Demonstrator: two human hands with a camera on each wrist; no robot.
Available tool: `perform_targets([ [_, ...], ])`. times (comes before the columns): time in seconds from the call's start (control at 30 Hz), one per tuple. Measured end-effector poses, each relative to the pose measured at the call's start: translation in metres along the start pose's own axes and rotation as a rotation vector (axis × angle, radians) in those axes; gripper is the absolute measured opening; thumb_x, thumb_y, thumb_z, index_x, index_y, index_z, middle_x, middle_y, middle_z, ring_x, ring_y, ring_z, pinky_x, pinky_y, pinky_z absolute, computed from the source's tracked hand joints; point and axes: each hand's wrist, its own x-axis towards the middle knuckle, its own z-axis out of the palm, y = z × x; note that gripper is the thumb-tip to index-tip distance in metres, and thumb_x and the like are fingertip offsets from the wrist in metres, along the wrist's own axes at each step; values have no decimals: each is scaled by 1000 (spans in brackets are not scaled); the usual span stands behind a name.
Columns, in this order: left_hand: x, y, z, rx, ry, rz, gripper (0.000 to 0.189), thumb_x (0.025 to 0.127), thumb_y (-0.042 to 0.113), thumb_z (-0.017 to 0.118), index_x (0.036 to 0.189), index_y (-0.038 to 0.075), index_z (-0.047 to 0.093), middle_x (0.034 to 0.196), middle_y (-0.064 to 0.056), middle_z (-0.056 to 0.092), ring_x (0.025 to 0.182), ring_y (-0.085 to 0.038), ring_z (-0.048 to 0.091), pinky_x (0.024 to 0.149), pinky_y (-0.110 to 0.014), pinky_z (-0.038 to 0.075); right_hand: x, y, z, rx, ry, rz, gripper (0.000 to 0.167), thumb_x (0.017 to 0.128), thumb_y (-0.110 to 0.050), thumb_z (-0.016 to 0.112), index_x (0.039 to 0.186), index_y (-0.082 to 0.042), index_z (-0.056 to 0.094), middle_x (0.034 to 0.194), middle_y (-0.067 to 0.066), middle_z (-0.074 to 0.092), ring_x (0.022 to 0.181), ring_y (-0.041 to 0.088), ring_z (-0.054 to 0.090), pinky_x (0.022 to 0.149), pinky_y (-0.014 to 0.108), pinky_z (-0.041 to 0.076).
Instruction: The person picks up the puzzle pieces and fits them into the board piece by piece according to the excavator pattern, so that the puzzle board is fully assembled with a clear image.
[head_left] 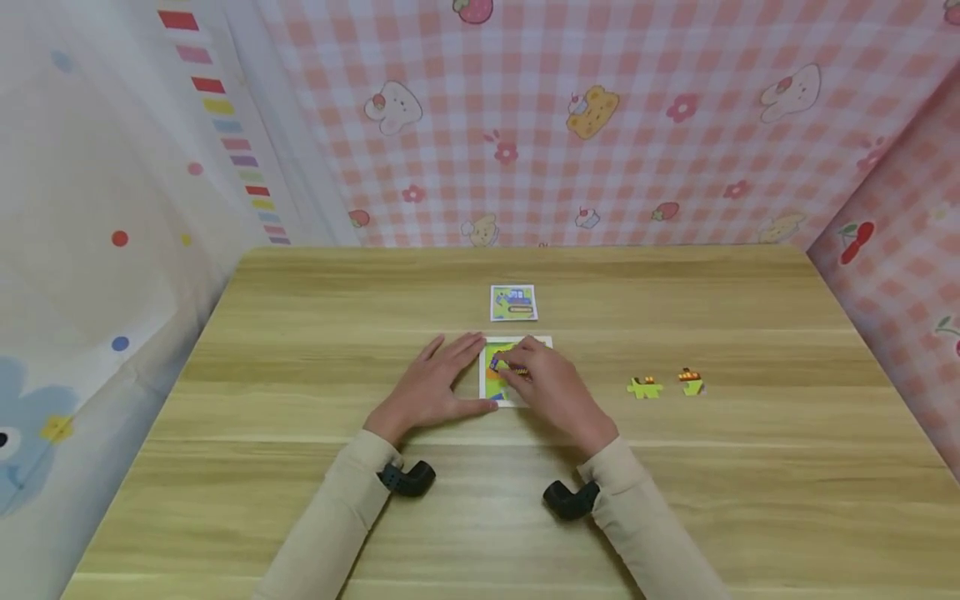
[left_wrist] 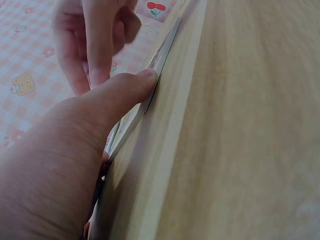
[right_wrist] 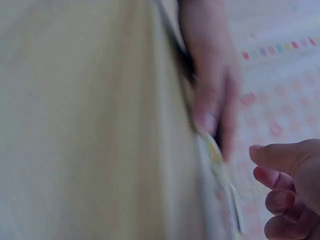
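A small white-framed jigsaw puzzle (head_left: 484, 385) with green, orange and blue printing lies on the table, partly covered by the hands. My left hand (head_left: 431, 387) spans its left side, straight fingers touching the upper left corner and thumb on the lower edge. In the left wrist view the thumb (left_wrist: 120, 92) presses the frame's edge (left_wrist: 159, 67). Over the puzzle, my right hand (head_left: 553, 387) has thumb and forefinger bent together at a small purple-and-green puzzle piece (head_left: 495, 362). In the right wrist view the right hand (right_wrist: 295, 190) has curled fingers; the piece is not visible there.
Two loose puzzle pieces lie to the right, a green one (head_left: 645, 387) and an orange-and-green one (head_left: 690, 382). Behind the puzzle sits a square picture card (head_left: 513, 302) with a blue vehicle. Checked cloth (head_left: 637, 167) hangs beyond the wooden table (head_left: 337, 308).
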Motion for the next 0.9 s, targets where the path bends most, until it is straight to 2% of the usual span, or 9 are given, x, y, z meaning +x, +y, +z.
perform_targets([
  [0.23,1,-1,3,-4,3,4,106,88,76,60,165,13,25,171,-3,22,158,-18,18,129,-44,1,-30,31,-43,45,14,150,25,98,-10,73,121,-1,76,109,11,67,82,20,57,68,32,52],
  [0.43,0,-2,3,-5,5,1,106,87,75,62,165,13,25,171,-2,22,158,-17,18,129,-43,0,-64,71,-76,-12,61,161,23,95,-7,75,115,4,76,105,15,69,76,19,56,64,31,49],
  [0.57,0,-2,2,-16,9,4,106,87,74,63,165,12,26,171,-3,23,158,-16,18,130,-43,0,-83,89,-96,-17,34,175,26,93,-7,77,116,4,76,108,18,67,77,19,53,63,29,46],
  [0.77,-1,-2,2,-19,7,2,106,87,75,62,165,13,25,171,-2,22,158,-16,17,129,-42,-1,-98,103,-109,2,-32,192,28,90,-10,81,117,-2,78,109,16,66,77,19,48,62,28,41],
  [0.9,-1,-1,2,-13,7,3,106,87,75,62,165,13,25,171,-2,22,158,-16,17,129,-42,-1,-100,109,-109,19,-59,207,33,89,-9,82,120,0,76,108,16,67,76,18,47,62,27,40],
])
